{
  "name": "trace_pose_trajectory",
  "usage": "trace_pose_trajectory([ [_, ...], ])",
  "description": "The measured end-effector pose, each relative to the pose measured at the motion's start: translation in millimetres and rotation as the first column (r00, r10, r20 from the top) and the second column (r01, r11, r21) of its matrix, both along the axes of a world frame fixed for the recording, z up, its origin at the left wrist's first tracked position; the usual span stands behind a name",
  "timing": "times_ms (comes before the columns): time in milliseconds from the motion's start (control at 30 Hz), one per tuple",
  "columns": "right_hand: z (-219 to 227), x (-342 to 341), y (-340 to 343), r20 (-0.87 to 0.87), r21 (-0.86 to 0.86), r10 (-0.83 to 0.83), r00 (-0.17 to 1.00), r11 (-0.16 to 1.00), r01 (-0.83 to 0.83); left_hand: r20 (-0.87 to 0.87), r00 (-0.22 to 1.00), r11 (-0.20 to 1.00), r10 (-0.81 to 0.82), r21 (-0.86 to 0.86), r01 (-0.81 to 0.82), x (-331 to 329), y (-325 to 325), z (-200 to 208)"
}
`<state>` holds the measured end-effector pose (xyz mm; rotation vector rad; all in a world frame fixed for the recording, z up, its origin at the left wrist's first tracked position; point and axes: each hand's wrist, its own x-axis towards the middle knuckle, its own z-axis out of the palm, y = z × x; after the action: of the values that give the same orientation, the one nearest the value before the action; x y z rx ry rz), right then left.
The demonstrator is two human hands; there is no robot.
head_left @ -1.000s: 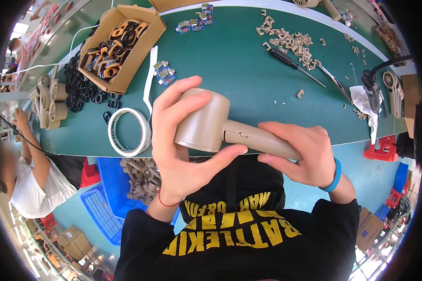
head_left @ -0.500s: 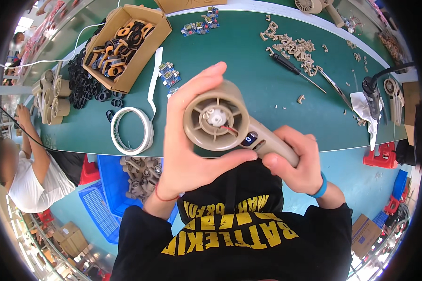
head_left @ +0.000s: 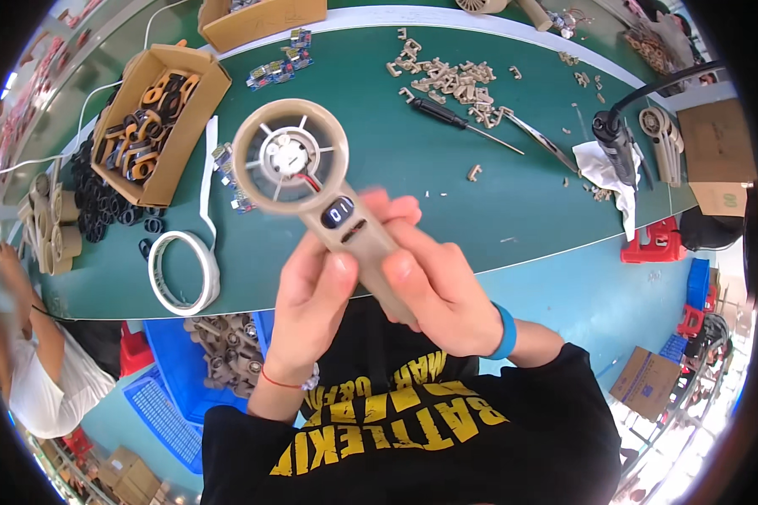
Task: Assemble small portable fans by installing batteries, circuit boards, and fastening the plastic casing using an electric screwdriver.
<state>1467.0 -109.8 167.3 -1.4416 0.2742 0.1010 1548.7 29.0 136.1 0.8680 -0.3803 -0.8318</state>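
Green counter (head_left: 413,194) strewn with parts, a beige hair-dryer body (head_left: 312,181) lifted over its near edge.

Both hands close on the handle: the left hand (head_left: 312,307) clasps it from the left, the right hand (head_left: 442,290) from the right with its fingers wrapped behind, so the round barrel tips up and its open end, fan and red wire inside, faces the eyes. A tape roll (head_left: 184,272) lies by the near left edge, a screwdriver (head_left: 451,115) farther back.
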Motion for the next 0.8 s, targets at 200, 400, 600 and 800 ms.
trace_pose_trajectory([
  [200, -7, -2, -54, 0.236, -0.806, -0.379, 0.895, 0.438, 0.399, -0.065, 0.943, 0.944, 0.326, 0.069, -0.321, 12, -3, -5],
  [400, -24, -2, -85, 0.230, -0.803, -0.253, 0.940, 0.497, 0.330, -0.019, 0.998, 0.996, 0.063, 0.066, -0.061, 6, -7, -10],
  [600, -2, -3, -62, 0.167, -0.371, -0.311, 0.936, 0.859, 0.352, -0.017, 1.000, 0.995, 0.007, 0.095, -0.006, 10, 0, -10],
  [800, 8, 9, -35, 0.368, -0.540, -0.063, 0.928, 0.798, 0.268, -0.060, 0.998, 0.997, -0.010, 0.070, 0.014, 8, -3, -10],
])
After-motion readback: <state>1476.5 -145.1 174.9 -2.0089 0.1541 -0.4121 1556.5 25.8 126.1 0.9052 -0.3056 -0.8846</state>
